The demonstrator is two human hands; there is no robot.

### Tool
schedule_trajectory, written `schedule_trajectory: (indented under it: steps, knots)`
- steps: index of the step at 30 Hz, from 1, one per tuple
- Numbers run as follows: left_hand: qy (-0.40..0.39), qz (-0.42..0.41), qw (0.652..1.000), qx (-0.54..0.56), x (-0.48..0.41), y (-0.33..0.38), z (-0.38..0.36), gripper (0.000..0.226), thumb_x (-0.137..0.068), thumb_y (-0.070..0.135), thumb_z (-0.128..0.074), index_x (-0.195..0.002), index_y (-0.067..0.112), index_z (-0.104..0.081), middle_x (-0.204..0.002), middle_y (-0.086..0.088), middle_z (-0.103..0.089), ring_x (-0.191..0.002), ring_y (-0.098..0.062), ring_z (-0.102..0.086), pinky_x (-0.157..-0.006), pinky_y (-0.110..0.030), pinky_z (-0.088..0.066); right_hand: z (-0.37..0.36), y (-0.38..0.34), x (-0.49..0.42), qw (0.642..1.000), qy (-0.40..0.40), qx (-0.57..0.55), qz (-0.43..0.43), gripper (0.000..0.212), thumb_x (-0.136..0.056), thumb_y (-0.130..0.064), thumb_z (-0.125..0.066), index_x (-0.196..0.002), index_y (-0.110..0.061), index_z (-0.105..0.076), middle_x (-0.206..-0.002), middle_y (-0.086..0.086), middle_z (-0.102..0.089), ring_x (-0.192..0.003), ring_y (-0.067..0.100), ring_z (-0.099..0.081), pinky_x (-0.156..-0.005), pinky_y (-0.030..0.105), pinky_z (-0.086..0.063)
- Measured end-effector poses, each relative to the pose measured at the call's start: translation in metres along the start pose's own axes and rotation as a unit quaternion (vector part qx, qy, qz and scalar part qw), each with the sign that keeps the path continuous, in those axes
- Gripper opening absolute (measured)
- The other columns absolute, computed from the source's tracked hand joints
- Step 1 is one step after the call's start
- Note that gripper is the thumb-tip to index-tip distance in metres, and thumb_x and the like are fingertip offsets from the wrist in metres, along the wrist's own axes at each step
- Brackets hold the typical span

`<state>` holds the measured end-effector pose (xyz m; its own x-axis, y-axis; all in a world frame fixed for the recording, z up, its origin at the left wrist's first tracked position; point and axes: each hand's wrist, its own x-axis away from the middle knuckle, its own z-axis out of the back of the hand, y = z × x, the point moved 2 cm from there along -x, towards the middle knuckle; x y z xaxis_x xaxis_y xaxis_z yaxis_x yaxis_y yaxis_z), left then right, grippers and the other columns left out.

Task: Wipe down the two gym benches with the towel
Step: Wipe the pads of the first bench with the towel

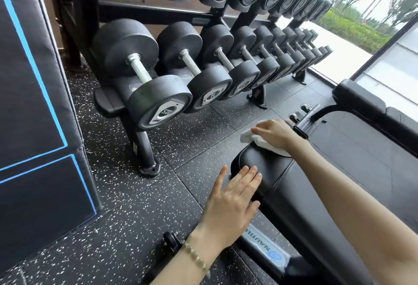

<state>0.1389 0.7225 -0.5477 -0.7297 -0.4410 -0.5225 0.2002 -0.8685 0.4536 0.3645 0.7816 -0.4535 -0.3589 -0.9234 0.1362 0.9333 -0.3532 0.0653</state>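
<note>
A black padded gym bench (pixel 278 171) runs from the lower right toward the middle. My right hand (pixel 274 134) lies on a white towel (pixel 262 142) at the bench's far end, fingers curled over the cloth. My left hand (pixel 233 201) rests flat on the near left edge of the same pad, fingers straight. A second black bench (pixel 366 106) stands farther back on the right, near the window.
A two-tier rack of black dumbbells (pixel 181 69) stands close on the left of the bench, its feet (pixel 149 167) on the speckled rubber floor (pixel 140 205). A black padded box with blue lines (pixel 34 103) fills the left edge. The bench's grey frame (pixel 267 248) runs below my left hand.
</note>
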Motion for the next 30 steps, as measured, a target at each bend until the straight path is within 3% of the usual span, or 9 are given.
schedule_trajectory:
  steps: [5,8,11,16,21,25,28,30]
  knots:
    - [-0.013,0.006,1.0,-0.005,-0.001,0.001,0.005,0.051,-0.095,0.038,-0.038,-0.142,0.018,-0.037,-0.149,0.003,-0.037,-0.138,-0.009,-0.03,-0.112,-0.048,-0.011,-0.003,-0.03,0.023,0.998,0.009,-0.036,0.06,0.036,-0.086,-0.062,-0.024,-0.064,-0.041,-0.045,-0.078,-0.01,-0.06,-0.081,0.02,-0.058,-0.08,0.038,-0.044]
    - [-0.021,0.013,1.0,-0.02,-0.003,0.004,0.01,0.051,-0.096,0.04,-0.036,-0.142,0.018,-0.038,-0.147,0.003,-0.04,-0.136,-0.009,-0.034,-0.112,-0.047,-0.01,-0.003,-0.044,0.036,0.993,0.028,-0.065,0.096,0.041,-0.091,-0.054,-0.029,-0.064,-0.031,-0.049,-0.071,-0.007,-0.056,-0.074,0.017,-0.054,-0.078,0.039,-0.042]
    - [0.007,0.011,1.0,0.015,0.0,0.003,0.018,0.045,-0.095,0.036,-0.04,-0.134,0.016,-0.05,-0.142,0.002,-0.047,-0.135,-0.01,-0.037,-0.113,-0.045,-0.015,-0.006,-0.052,0.044,0.985,0.059,-0.055,0.151,0.039,-0.099,-0.039,-0.041,-0.08,-0.013,-0.064,-0.078,0.002,-0.061,-0.08,0.021,-0.056,-0.081,0.037,-0.036]
    - [0.073,0.039,0.996,0.043,0.029,-0.007,0.031,0.036,-0.094,0.025,-0.046,-0.124,0.012,-0.059,-0.134,-0.001,-0.055,-0.132,-0.011,-0.041,-0.112,-0.038,-0.025,-0.004,-0.056,0.047,0.99,0.056,-0.052,0.121,0.038,-0.097,-0.041,-0.041,-0.082,-0.017,-0.066,-0.081,-0.002,-0.06,-0.088,0.023,-0.055,-0.085,0.038,-0.035]
    - [0.078,0.139,0.987,0.027,0.048,-0.03,0.043,0.04,-0.095,0.026,-0.04,-0.13,0.013,-0.054,-0.137,-0.001,-0.052,-0.133,-0.012,-0.038,-0.115,-0.032,-0.016,-0.009,-0.082,0.084,0.987,0.049,-0.051,0.146,0.043,-0.089,-0.055,-0.035,-0.105,-0.033,-0.068,-0.108,-0.013,-0.059,-0.103,0.014,-0.048,-0.097,0.038,-0.029]
    - [0.078,0.168,0.983,0.015,0.053,-0.04,0.048,0.039,-0.094,0.025,-0.039,-0.128,0.012,-0.054,-0.134,-0.001,-0.055,-0.13,-0.014,-0.041,-0.114,-0.029,-0.016,-0.027,-0.091,0.119,0.982,0.133,0.057,0.124,0.032,-0.088,-0.042,-0.052,-0.115,-0.029,-0.06,-0.129,0.006,-0.052,-0.109,0.036,-0.052,-0.099,0.054,-0.04]
    - [0.063,0.164,0.984,0.005,0.049,-0.04,0.046,0.04,-0.094,0.026,-0.038,-0.129,0.012,-0.054,-0.134,-0.001,-0.055,-0.131,-0.014,-0.041,-0.114,-0.026,-0.012,-0.046,-0.088,0.155,0.966,0.213,0.106,0.099,0.056,-0.08,-0.032,-0.07,-0.132,-0.023,-0.051,-0.14,0.019,-0.045,-0.111,0.045,-0.052,-0.096,0.059,-0.041]
    - [0.052,0.158,0.986,0.004,0.048,-0.039,0.044,0.041,-0.094,0.025,-0.037,-0.13,0.012,-0.053,-0.135,-0.001,-0.054,-0.131,-0.014,-0.041,-0.114,-0.027,-0.011,-0.058,-0.09,0.171,0.962,0.219,0.148,0.071,0.076,-0.071,-0.029,-0.078,-0.139,-0.023,-0.044,-0.143,0.021,-0.041,-0.115,0.047,-0.05,-0.096,0.06,-0.04]
